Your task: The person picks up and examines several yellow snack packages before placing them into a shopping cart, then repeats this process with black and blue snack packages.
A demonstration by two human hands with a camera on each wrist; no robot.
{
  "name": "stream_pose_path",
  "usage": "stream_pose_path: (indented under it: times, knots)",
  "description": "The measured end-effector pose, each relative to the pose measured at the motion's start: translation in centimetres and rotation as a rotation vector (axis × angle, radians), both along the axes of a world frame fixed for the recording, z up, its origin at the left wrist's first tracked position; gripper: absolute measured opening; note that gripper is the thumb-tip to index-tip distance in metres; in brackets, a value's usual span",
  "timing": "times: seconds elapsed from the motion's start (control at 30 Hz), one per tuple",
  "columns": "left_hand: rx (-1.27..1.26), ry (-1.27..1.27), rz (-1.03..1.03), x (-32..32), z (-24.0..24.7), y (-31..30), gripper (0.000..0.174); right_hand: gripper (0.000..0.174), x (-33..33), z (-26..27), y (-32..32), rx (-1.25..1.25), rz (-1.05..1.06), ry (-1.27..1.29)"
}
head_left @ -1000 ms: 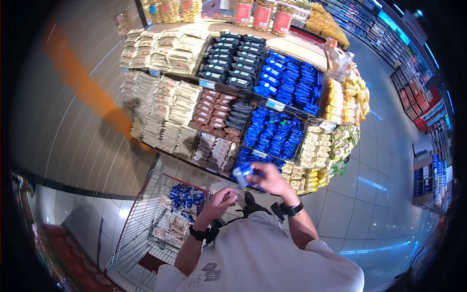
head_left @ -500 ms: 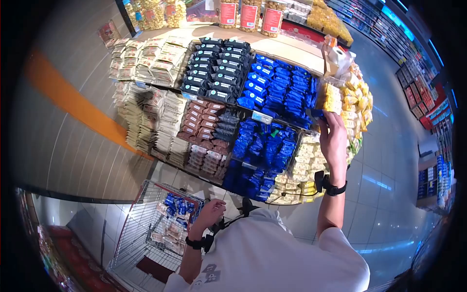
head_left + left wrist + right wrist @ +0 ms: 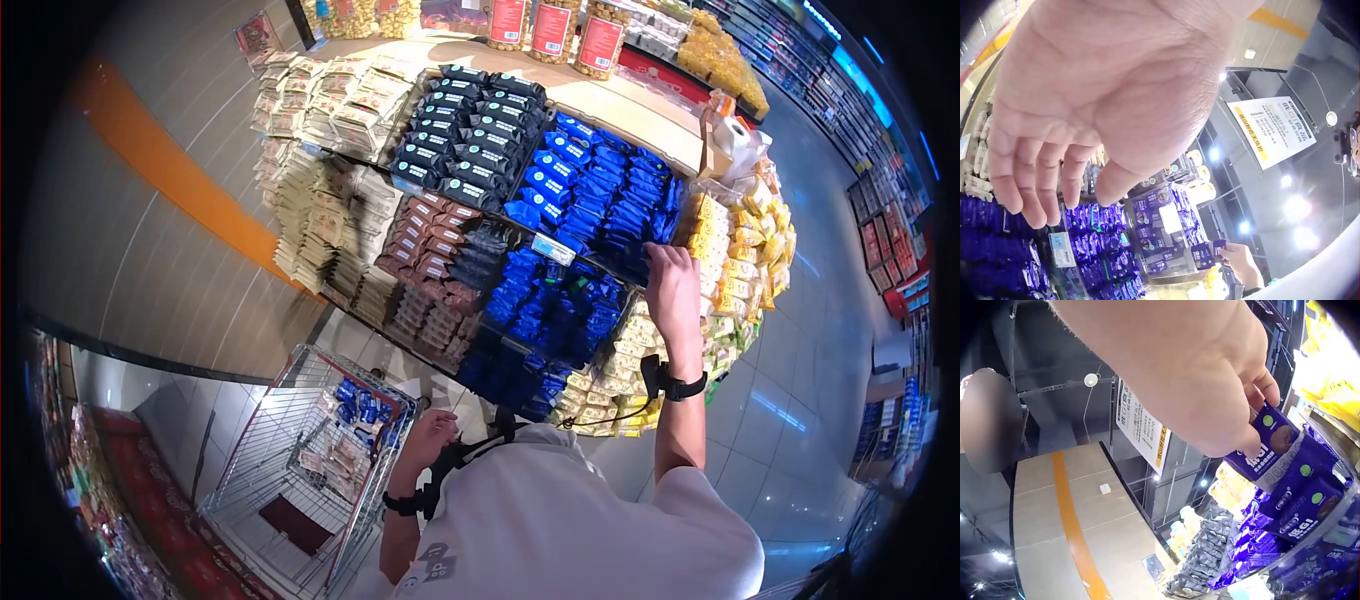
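My right hand (image 3: 675, 290) reaches to the right front corner of the upper bin of blue snack packets (image 3: 600, 180). In the right wrist view its thumb and fingers pinch a dark blue packet (image 3: 1272, 440) with a round biscuit picture. That packet stands against other blue packets (image 3: 1307, 503) inside the bin's clear wall. My left hand (image 3: 432, 432) hangs near my waist beside the shopping cart (image 3: 300, 440), holding nothing. Its fingers are loosely extended in the left wrist view, where the left palm (image 3: 1104, 94) fills the upper part.
Black packets (image 3: 470, 130) and cream packets (image 3: 350, 105) fill bins to the left; yellow packets (image 3: 710, 235) lie just right of the right hand. Brown packets (image 3: 430, 235) sit in the lower tier. Blue packets (image 3: 362, 408) lie in the cart. Tall jars (image 3: 553, 30) stand behind the bins.
My right hand has gone from in front of my body, where it held a blue packet, out to the upper blue bin's right corner. The left hand has moved slightly left, and its fingers have loosened.
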State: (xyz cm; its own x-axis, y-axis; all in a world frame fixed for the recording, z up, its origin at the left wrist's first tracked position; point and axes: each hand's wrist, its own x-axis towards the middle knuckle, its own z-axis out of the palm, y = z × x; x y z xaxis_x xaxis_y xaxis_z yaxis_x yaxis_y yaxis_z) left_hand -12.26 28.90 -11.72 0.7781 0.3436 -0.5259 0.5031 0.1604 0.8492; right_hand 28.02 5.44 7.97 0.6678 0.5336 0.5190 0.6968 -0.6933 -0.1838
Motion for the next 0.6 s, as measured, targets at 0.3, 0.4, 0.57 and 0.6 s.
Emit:
stream_pose_path:
  times: [0.3, 0.4, 0.57, 0.6]
  knots:
    - [-0.059, 0.007, 0.075, -0.6, 0.6, 0.1, 0.026, 0.049, 0.1, -0.5, -0.6, -0.061, 0.091, 0.066]
    - [-0.015, 0.026, 0.054, -1.3, 1.1, 1.0, 0.028, 0.051, 0.0, -0.3, -0.8, 0.012, 0.086, 0.045]
    - [0.022, 0.039, 0.116, -3.9, 0.7, 3.3, 0.027, 0.050, -0.9, 0.5, -0.9, 0.029, 0.064, 0.041]
    - [0.015, 0.066, 0.145, -4.8, 0.1, 4.0, 0.026, 0.050, -1.5, 0.9, -0.9, 0.026, 0.064, 0.042]
